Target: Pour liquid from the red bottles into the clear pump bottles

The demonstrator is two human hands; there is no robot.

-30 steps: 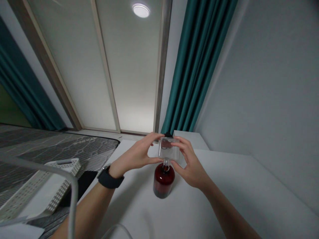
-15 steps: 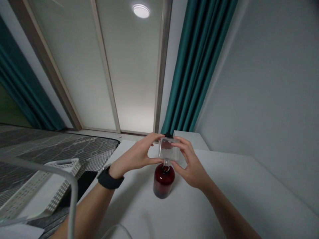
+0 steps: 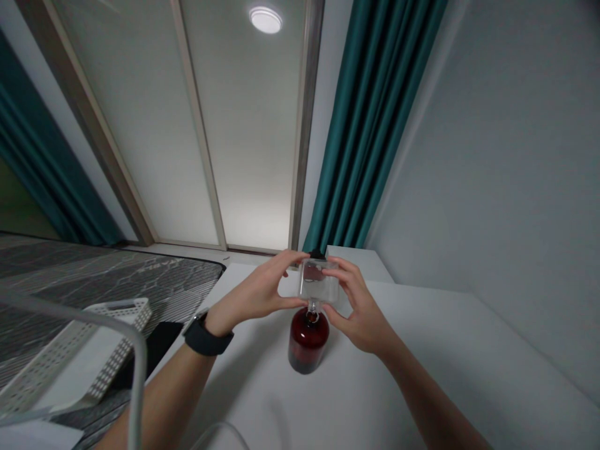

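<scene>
At lower centre of the head view, we hold a clear rectangular glass vessel (image 3: 319,282) between our left hand (image 3: 255,295) and right hand (image 3: 362,309), the fingers (image 3: 347,270) curved and pinching its sides. Its narrow neck (image 3: 312,306) meets the mouth of a dark red bottle (image 3: 308,342) standing upright on the white bench (image 3: 422,356). We cannot tell whether anything has passed between them.

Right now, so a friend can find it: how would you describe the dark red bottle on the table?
On the white tabletop below the teal curtain, the left hand and right hand hold a clear square bottle. Just beneath it stands the round dark red bottle, the only dark red thing in view, with the clear bottle's neck at its mouth.
</scene>
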